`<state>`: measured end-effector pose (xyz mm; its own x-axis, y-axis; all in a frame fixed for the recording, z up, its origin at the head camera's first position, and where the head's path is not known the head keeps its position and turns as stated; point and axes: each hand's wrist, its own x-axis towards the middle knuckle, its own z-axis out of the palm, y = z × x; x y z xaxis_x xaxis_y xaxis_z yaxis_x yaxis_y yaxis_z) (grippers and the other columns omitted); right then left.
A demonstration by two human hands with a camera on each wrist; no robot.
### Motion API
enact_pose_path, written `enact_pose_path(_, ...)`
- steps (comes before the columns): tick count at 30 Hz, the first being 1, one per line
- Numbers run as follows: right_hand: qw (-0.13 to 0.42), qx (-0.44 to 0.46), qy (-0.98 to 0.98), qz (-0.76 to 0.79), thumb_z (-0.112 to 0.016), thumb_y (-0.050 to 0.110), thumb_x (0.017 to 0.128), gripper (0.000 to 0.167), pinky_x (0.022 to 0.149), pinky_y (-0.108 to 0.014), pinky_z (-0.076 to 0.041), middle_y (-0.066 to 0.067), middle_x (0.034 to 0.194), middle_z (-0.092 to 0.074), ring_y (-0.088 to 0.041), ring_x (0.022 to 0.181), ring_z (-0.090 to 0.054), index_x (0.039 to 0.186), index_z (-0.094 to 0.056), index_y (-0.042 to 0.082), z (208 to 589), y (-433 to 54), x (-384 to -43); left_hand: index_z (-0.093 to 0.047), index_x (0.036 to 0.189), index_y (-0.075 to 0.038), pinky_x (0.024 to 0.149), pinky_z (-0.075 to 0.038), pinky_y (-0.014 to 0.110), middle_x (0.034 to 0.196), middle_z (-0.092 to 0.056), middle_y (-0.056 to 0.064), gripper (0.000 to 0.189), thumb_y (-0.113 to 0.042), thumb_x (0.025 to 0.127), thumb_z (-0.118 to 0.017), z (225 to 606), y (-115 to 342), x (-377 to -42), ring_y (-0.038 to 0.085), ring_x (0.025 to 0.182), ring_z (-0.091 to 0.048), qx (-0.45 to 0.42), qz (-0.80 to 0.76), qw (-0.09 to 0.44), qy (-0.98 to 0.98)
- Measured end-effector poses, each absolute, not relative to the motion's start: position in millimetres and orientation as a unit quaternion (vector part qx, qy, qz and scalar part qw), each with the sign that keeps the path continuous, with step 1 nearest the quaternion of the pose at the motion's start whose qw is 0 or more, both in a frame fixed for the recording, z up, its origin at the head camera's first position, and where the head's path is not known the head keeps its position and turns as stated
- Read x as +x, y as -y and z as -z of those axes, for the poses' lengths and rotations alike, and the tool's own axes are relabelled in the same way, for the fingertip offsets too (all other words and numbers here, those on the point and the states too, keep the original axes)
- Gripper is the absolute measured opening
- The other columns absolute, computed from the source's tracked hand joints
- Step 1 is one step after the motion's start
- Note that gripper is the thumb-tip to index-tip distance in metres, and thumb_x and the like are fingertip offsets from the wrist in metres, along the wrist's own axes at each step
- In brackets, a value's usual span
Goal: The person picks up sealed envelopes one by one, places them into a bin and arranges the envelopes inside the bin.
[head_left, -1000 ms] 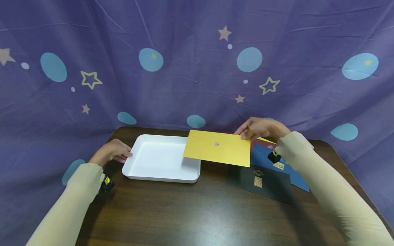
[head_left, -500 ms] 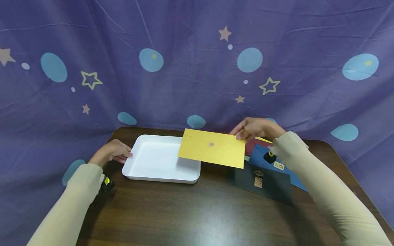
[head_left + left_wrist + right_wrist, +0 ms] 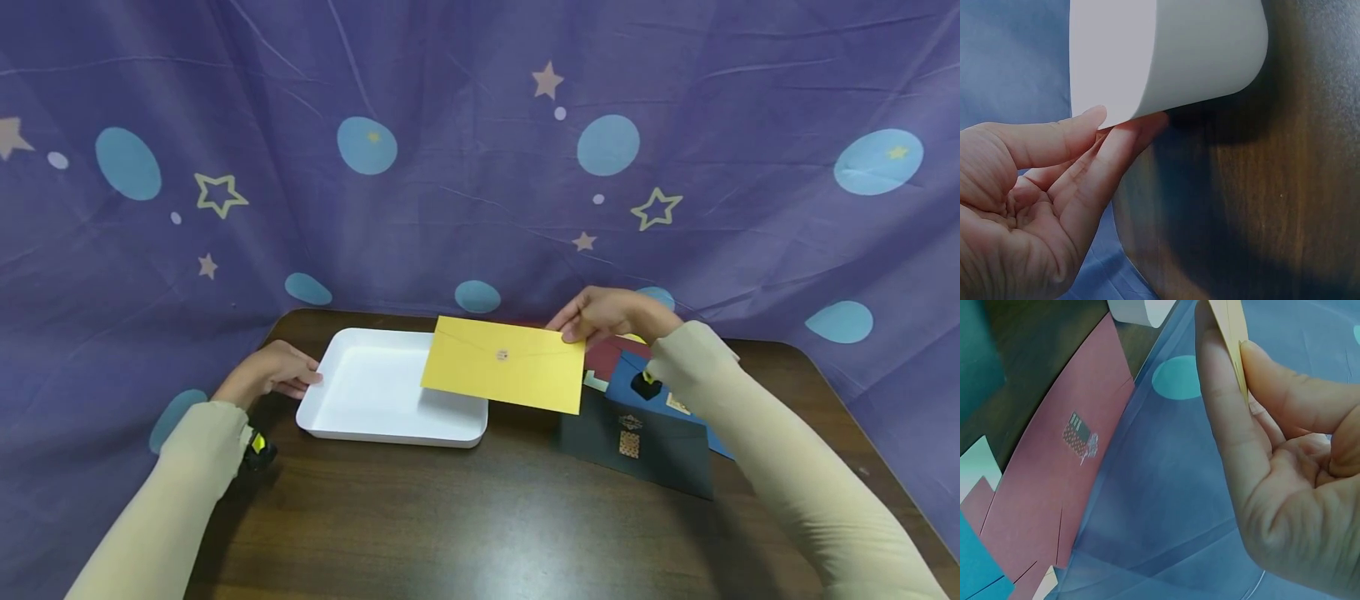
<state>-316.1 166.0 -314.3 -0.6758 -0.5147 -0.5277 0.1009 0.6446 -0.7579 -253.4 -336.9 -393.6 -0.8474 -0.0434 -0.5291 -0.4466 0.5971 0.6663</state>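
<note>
My right hand (image 3: 603, 315) pinches a yellow envelope (image 3: 504, 367) by its far right corner, thumb on top and fingers beneath. The envelope is held flat in the air, with a small round sticker at its middle. Its left part overlaps the right side of a white tray (image 3: 375, 383) in the head view. My left hand (image 3: 279, 368) holds the tray's left rim between thumb and fingers; the left wrist view shows the thumb on the white rim (image 3: 1110, 56) and fingertips under it. In the right wrist view the yellow envelope (image 3: 1230, 331) appears nearly edge-on between thumb and fingers.
Right of the tray lie several overlapping envelopes: a dark green one (image 3: 663, 458), a blue one (image 3: 626, 379) and a red one (image 3: 1063, 444). They rest on a brown wooden table (image 3: 420, 525). A purple curtain (image 3: 450, 208) hangs behind its far edge.
My right hand has moved left with the yellow envelope, which now covers more of the tray. More of the red and blue envelopes shows. My left hand stays at the tray.
</note>
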Motion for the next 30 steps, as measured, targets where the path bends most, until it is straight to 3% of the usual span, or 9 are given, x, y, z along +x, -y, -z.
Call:
enact_pose_path(6, 0.381, -0.123, -0.818, 0.412, -0.059, -0.003, 0.099, 0.035, 0.090, -0.037, -0.063, -0.006, 0.105, -0.077, -0.017, 0.092, -0.073, 0.134, -0.062, -0.004, 315.2, -156.8, -314.2, -0.055, 0.130, 0.020, 0.063, -0.062, 0.024, 0.069, -0.066, -0.002, 0.043, 0.000, 0.094, -0.068, 392.4, 337.2, -252.0, 0.007, 0.061, -0.064, -0.137, -0.435, 0.236, -0.858)
enact_pose_path(10, 0.381, -0.120, -0.819, 0.412, -0.059, -0.003, 0.099, 0.036, 0.091, -0.039, -0.063, -0.007, 0.103, -0.077, -0.018, 0.091, -0.074, 0.134, -0.062, -0.006, 314.8, -150.6, -311.9, -0.052, 0.132, 0.021, 0.063, -0.063, 0.024, 0.070, -0.065, -0.001, 0.045, 0.000, 0.095, -0.067, 393.3, 337.1, -252.9, 0.008, 0.062, -0.064, -0.132, -0.435, 0.236, -0.859)
enact_pose_path(18, 0.374, -0.134, -0.826, 0.400, -0.059, -0.003, 0.099, 0.034, 0.085, -0.033, -0.063, 0.000, 0.094, -0.076, -0.013, 0.086, -0.072, 0.132, -0.063, -0.007, 315.7, -141.3, -306.6, -0.050, 0.134, 0.021, 0.063, -0.063, 0.024, 0.073, -0.066, 0.001, 0.048, 0.000, 0.095, -0.067, 393.9, 338.5, -253.5, 0.009, 0.062, -0.064, -0.134, -0.434, 0.240, -0.858)
enact_pose_path(30, 0.383, -0.140, -0.816, 0.409, -0.059, -0.003, 0.099, 0.032, 0.083, -0.035, -0.064, -0.006, 0.099, -0.078, -0.016, 0.086, -0.074, 0.130, -0.065, -0.006, 321.8, -126.5, -300.6, -0.049, 0.135, 0.022, 0.067, -0.064, 0.025, 0.073, -0.071, -0.002, 0.049, 0.000, 0.095, -0.067, 395.8, 343.3, -253.2, 0.007, 0.066, -0.068, -0.120, -0.459, 0.240, -0.847)
